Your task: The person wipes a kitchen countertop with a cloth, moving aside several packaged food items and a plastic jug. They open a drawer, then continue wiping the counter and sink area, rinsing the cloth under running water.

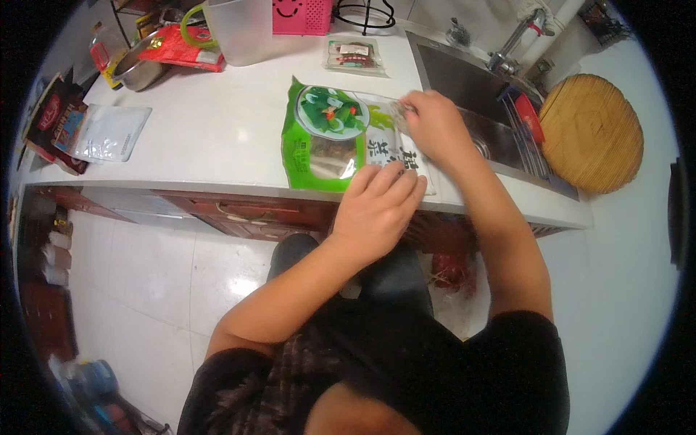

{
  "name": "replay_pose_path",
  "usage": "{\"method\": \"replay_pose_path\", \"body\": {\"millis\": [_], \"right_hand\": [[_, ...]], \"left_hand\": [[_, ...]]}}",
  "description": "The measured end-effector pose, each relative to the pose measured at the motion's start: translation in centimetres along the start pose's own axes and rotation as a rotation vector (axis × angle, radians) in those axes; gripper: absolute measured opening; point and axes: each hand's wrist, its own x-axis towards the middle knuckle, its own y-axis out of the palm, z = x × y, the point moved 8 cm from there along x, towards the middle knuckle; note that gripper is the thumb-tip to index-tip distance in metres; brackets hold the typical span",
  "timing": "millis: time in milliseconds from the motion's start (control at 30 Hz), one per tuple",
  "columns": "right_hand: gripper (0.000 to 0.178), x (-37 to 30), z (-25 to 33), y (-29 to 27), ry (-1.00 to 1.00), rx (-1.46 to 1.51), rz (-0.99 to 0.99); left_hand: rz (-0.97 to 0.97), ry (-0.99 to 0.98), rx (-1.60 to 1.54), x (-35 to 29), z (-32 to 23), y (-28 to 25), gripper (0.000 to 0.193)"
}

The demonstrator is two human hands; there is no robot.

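Note:
A green and white food packet (348,141) lies flat on the white countertop (217,123) in front of me. Its printed side faces up, with a picture of a leafy green dish and a see-through window that shows pale contents. At the packet's right end, my right hand (437,129) is closed, its fingertips pinching the edge. My left hand (378,214) rests at the near side of the packet, fingers stretched out over the white part. Behind the packet sits a small clear package (354,56) with dark reddish contents.
A sink (464,80) with a tap (516,43) lies to the right, beside a round wooden board (591,134). At the back left stand a clear plastic jug (239,32), a metal bowl (138,69) and a red packet (185,47). A white pouch (112,132) lies far left.

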Motion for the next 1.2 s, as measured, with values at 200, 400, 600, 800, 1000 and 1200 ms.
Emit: {"method": "replay_pose_path", "body": {"millis": [200, 400, 600, 800, 1000, 1200], "right_hand": [[0.021, 3.4, -1.0, 2.4, 0.05, -0.057, -0.03], [0.029, -3.7, 2.6, -1.7, -0.018, 0.234, 0.287], [0.027, -4.8, 3.0, -2.5, -0.03, 0.24, 0.294], [0.024, 2.1, -1.0, 2.1, 0.036, 0.002, 0.002], [0.03, 6.8, -7.1, 2.8, 0.206, 0.092, -0.072], [0.035, -2.4, 1.7, -4.8, 0.14, 0.403, 0.109]], "left_hand": [[-0.01, -0.024, -0.027, 0.3, 0.2, -0.1, 0.034], [-0.046, -0.04, 0.004, 0.0, 0.5, 0.0, 0.034], [-0.045, -0.018, -0.007, -0.5, 0.3, 0.4, 0.034], [-0.027, -0.024, -0.027, -0.5, 0.3, 0.0, 0.036], [-0.035, 0.002, -0.042, -0.2, 0.4, 0.3, 0.037], [-0.103, 0.034, 0.025, -0.8, 0.6, 0.3, 0.031]]}}
